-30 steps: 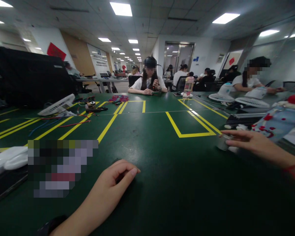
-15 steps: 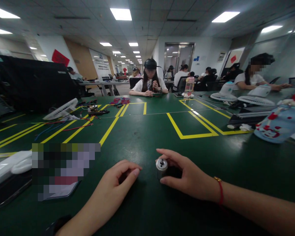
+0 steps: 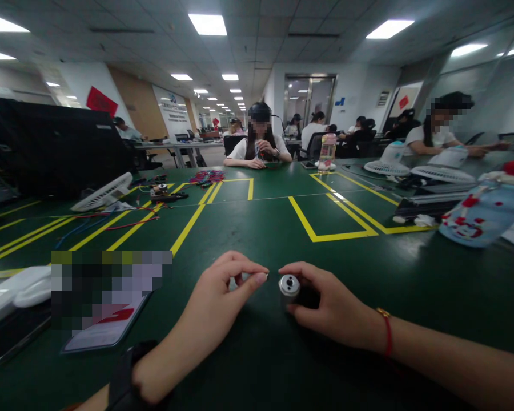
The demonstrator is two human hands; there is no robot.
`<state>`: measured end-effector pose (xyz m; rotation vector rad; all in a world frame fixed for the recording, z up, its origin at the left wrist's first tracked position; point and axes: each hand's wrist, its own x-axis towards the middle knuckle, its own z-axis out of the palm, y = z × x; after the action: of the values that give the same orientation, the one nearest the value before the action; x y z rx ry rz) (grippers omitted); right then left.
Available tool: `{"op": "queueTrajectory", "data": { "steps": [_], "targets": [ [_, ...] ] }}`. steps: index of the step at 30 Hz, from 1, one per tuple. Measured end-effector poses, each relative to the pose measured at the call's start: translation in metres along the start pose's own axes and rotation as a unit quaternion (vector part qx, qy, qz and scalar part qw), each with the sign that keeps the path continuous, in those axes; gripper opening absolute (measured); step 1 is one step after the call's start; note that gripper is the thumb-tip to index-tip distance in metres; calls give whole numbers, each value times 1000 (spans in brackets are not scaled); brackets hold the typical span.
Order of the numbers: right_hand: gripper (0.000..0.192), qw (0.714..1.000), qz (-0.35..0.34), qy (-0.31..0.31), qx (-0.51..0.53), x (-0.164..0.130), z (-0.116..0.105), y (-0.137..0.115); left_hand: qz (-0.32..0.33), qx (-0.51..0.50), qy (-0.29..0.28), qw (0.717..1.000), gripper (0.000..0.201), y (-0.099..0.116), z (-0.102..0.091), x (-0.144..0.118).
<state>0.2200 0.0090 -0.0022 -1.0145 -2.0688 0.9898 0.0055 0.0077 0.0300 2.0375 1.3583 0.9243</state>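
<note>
The right hand (image 3: 329, 305) holds a small metal motor (image 3: 289, 287) upright on the green worktop (image 3: 257, 228), its fingers curled round the body. Just beside it, the left hand (image 3: 216, 311) has thumb and forefinger pinched together; whether they hold anything, I cannot tell. A phone (image 3: 98, 337) lies to the left, a blue bottle (image 3: 484, 214) far right. A person (image 3: 259, 140) sits opposite.
</note>
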Motion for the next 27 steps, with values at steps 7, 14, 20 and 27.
{"op": "queueTrajectory", "data": {
  "steps": [7, 14, 20, 27],
  "targets": [
    [50, 998, -9, 9, -66, -3, -3, 3, 22, 72, -75, 994, 12, -18, 26, -3],
    [50, 988, 31, 92, -120, -8, -33, 12, -17, 18, -35, 999, 19, -19, 3, -14],
    [62, 903, 202, 252, -282, -53, -134, 62, -78, 5, -27, 997, 23, -38, -22, -33],
    [74, 832, 230, 308, -400, -78, -175, 91, -84, 17, -31, 996, 23, -37, -16, -31]
  ]
}}
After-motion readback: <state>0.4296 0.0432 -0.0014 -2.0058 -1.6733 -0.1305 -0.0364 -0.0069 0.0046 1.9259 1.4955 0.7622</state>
